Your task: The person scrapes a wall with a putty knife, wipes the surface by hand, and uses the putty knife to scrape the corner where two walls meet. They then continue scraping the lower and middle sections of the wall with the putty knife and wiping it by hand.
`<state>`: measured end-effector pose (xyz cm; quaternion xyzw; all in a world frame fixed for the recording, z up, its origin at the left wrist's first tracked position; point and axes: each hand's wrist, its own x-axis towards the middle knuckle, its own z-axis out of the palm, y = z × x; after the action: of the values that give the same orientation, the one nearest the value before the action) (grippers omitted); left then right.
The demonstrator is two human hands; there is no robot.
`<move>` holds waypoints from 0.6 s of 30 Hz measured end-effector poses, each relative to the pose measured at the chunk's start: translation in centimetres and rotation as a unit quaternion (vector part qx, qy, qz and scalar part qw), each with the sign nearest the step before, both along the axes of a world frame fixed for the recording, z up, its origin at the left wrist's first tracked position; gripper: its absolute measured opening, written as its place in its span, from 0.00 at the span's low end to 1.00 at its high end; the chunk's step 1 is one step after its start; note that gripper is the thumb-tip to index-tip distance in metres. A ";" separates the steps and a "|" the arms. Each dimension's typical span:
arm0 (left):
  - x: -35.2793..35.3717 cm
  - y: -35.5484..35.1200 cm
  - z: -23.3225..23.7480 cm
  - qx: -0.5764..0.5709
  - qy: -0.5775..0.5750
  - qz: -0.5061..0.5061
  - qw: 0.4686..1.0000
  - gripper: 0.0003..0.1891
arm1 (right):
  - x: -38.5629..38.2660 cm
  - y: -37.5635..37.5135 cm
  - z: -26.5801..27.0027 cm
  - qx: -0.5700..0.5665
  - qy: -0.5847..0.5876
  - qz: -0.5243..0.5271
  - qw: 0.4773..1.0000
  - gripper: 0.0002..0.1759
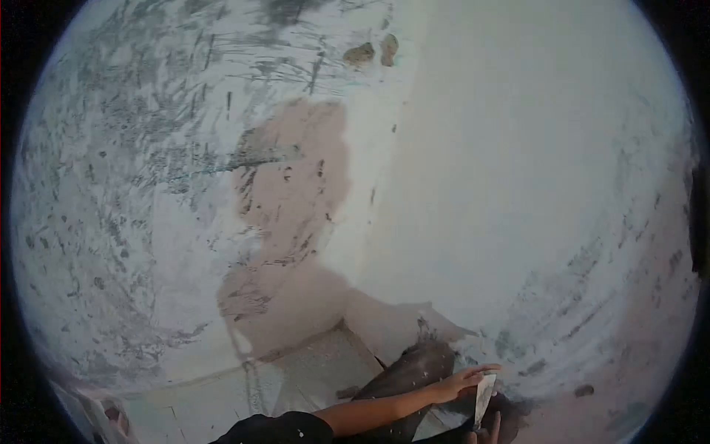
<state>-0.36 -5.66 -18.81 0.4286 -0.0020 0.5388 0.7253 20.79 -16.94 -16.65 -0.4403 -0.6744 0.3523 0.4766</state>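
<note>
A putty knife (484,397) with a pale, smeared blade stands upright near the bottom of the view. My right hand (485,435), mostly cut off by the lower edge, is closed around its handle. From a black sleeve at the lower left, my left arm reaches across to the blade. My left hand (467,379) is right at the blade's upper end, its fingers stretched out past it. My bent leg (414,368) in dark trousers shows behind the forearm.
A wall (89,207) with patchy grey and white plaster rises on the left, meeting a smoother pale wall (488,170) at a corner. Two brown holes (359,54) mark the upper left wall. Pale, dusty floor (222,403) lies below. My shadow falls across the corner.
</note>
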 end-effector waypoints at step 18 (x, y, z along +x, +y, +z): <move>-20.2 -19.3 5.3 0.065 0.403 0.250 0.878 0.53 | -8.9 0.2 1.1 0.045 -0.125 0.245 0.960 0.35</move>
<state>-20.53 -24.98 -13.50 0.6410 0.3625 0.4817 0.4750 11.93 -16.75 -15.58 -0.2804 -0.8307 0.3701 0.3071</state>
